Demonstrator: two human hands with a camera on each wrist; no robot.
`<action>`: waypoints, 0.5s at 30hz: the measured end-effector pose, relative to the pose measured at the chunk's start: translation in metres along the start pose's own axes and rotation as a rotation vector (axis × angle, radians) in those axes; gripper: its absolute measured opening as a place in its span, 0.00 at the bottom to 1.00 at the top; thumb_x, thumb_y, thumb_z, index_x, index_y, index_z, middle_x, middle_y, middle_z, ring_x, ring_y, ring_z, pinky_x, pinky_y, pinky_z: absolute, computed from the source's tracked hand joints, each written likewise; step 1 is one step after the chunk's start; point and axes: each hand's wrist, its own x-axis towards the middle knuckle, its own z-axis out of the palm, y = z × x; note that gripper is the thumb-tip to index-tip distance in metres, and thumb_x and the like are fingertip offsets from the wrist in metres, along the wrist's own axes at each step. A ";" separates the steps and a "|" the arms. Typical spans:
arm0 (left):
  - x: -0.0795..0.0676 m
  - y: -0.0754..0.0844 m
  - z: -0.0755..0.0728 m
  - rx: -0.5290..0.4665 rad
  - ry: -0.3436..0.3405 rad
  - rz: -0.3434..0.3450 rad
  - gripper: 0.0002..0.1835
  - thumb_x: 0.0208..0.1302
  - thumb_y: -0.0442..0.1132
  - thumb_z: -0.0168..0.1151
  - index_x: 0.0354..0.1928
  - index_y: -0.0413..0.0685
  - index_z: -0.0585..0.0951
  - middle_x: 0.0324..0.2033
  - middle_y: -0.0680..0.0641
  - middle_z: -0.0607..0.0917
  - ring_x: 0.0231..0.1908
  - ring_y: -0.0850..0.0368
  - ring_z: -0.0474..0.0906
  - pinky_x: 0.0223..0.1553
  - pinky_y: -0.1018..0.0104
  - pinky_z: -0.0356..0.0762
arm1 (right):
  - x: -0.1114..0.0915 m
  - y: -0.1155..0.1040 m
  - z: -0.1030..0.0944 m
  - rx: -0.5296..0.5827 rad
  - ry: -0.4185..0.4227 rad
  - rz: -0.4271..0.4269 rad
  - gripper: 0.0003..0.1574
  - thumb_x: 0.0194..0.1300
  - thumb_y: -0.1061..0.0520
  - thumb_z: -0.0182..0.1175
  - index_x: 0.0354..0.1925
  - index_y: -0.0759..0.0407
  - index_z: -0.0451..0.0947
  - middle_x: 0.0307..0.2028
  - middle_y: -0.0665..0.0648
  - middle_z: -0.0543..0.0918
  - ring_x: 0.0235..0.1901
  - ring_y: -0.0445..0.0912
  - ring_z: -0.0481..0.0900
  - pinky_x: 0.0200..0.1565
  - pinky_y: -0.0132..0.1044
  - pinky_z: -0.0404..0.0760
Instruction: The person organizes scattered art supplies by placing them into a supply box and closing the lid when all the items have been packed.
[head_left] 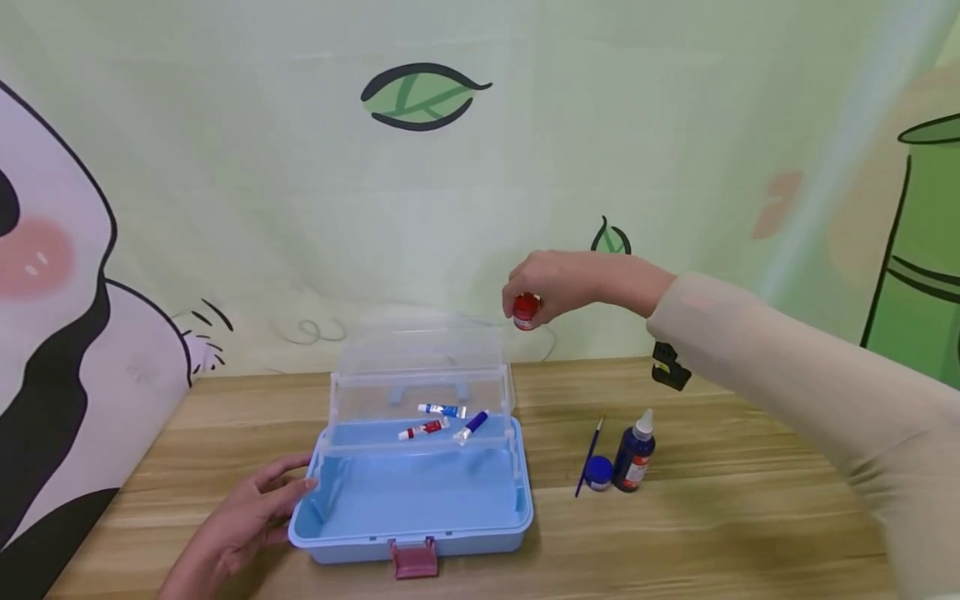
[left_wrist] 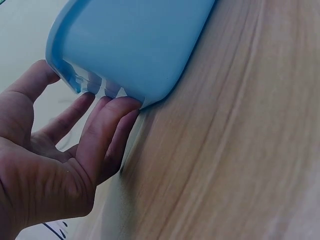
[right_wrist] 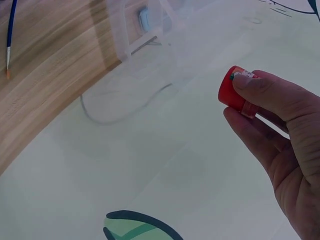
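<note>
High above the back of the table, my right hand [head_left: 558, 283] pinches a small red paint jar [head_left: 526, 310] between thumb and fingers. The right wrist view shows this red jar [right_wrist: 237, 92] tilted, with a label partly under the thumb. My left hand [head_left: 251, 512] is at the left side of a light blue plastic box [head_left: 412, 546]. Its spread fingers [left_wrist: 75, 112] touch the box's outer wall near the rim. The clear lid stands raised at the back. Red, blue and purple paint tubes [head_left: 424, 429] lie in the clear tray [head_left: 420, 447].
Right of the box, a thin blue paintbrush [head_left: 590, 454], a blue paint jar [head_left: 599, 472] and a dark bottle with a white nozzle [head_left: 634, 454] stand or lie together. A pink latch [head_left: 415, 560] hangs from the box's front. A printed cloth [head_left: 300, 167] forms the backdrop.
</note>
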 end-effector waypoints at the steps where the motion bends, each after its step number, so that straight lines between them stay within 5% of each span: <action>1: 0.000 0.000 0.000 0.001 -0.001 0.000 0.39 0.69 0.47 0.67 0.76 0.44 0.63 0.53 0.40 0.79 0.44 0.48 0.82 0.45 0.47 0.86 | 0.002 0.001 -0.001 -0.001 -0.001 0.005 0.18 0.62 0.59 0.73 0.50 0.60 0.83 0.46 0.58 0.85 0.46 0.50 0.81 0.48 0.40 0.85; 15: -0.006 -0.002 -0.004 0.001 -0.023 0.012 0.39 0.70 0.48 0.65 0.76 0.44 0.61 0.56 0.39 0.78 0.45 0.48 0.82 0.45 0.46 0.85 | 0.049 0.005 -0.006 0.035 -0.100 0.088 0.16 0.65 0.57 0.71 0.51 0.58 0.84 0.46 0.55 0.86 0.45 0.49 0.80 0.50 0.38 0.83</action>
